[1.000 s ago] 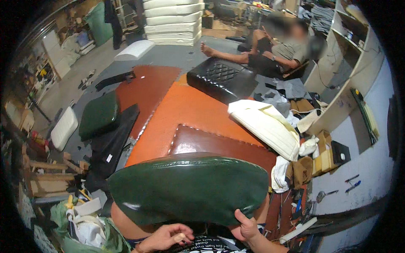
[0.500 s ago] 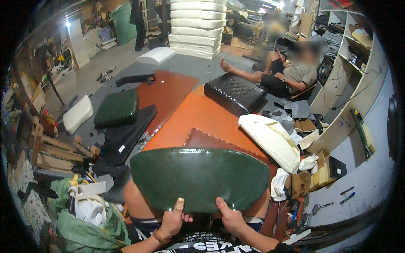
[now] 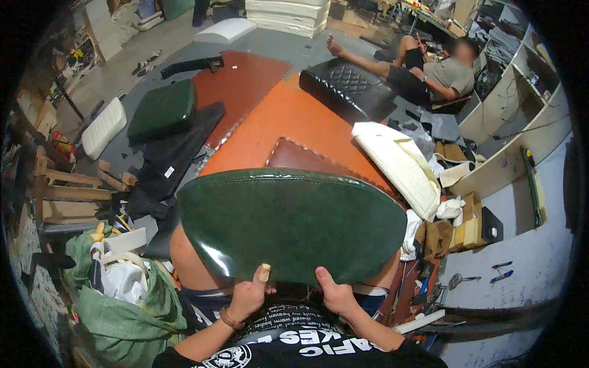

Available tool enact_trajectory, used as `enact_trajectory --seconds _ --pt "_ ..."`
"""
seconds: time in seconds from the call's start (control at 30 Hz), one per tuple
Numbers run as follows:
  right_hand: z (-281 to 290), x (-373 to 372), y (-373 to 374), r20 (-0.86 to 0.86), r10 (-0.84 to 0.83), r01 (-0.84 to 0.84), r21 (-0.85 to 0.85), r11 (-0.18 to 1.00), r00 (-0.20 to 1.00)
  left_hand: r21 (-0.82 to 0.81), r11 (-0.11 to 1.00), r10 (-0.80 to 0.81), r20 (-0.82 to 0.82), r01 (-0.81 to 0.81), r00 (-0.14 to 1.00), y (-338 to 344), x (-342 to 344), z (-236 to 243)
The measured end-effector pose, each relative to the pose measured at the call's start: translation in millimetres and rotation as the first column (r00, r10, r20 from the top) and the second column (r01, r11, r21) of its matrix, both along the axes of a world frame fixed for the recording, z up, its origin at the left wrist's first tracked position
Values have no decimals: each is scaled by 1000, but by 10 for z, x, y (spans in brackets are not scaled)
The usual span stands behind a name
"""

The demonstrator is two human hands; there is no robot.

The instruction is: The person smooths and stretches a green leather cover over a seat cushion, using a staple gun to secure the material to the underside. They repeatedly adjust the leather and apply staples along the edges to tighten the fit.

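Note:
A dark green, glossy upholstered panel (image 3: 294,224), wide with rounded ends and a stitched seam along its far edge, spans the space over my lap. My left hand (image 3: 250,297) grips its near edge left of the middle, thumb on top, with a tan wrap around the thumb tip. Right of the middle, my right hand (image 3: 335,293) clasps the same edge, thumb also on top. The fingers beneath are mostly hidden. Just beyond the panel lie an orange sheet (image 3: 264,126) and a brown piece (image 3: 300,154).
A green cushion (image 3: 162,109) and a white pad (image 3: 104,129) lie left; a black quilted cushion (image 3: 346,89) is ahead. Cream covering (image 3: 396,168) lies right. A green sack (image 3: 132,322) stands by my left side. Another person (image 3: 448,73) sits far right beside shelves.
The view has tipped downward, so the surroundings sit higher in the picture. The panel shows larger and more face-on, while both hands keep their hold on its near edge.

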State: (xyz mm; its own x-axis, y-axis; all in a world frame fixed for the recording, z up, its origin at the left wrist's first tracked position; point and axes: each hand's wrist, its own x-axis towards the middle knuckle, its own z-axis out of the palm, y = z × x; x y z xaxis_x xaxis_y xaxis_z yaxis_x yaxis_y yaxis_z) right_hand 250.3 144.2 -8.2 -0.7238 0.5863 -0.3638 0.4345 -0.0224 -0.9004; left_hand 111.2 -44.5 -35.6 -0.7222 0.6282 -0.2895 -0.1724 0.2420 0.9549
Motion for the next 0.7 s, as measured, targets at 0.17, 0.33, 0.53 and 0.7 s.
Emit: enact_trajectory --seconds 0.17,0.33,0.53,0.7 --pt "-541 -241 350 434 157 -114 -124 986 887 -391 917 -338 -667 75 663 209 -327 -631" --pt "-999 -476 593 658 473 -724 163 670 586 -581 805 -535 -629 116 564 262 -647 -1105" --pt "-930 -147 357 483 428 -624 379 684 763 -372 921 -374 -928 -117 5 14 -545 -1301" --pt "-1122 -27 163 550 368 -606 348 715 750 -496 868 -495 -851 40 177 -172 -349 -1232"
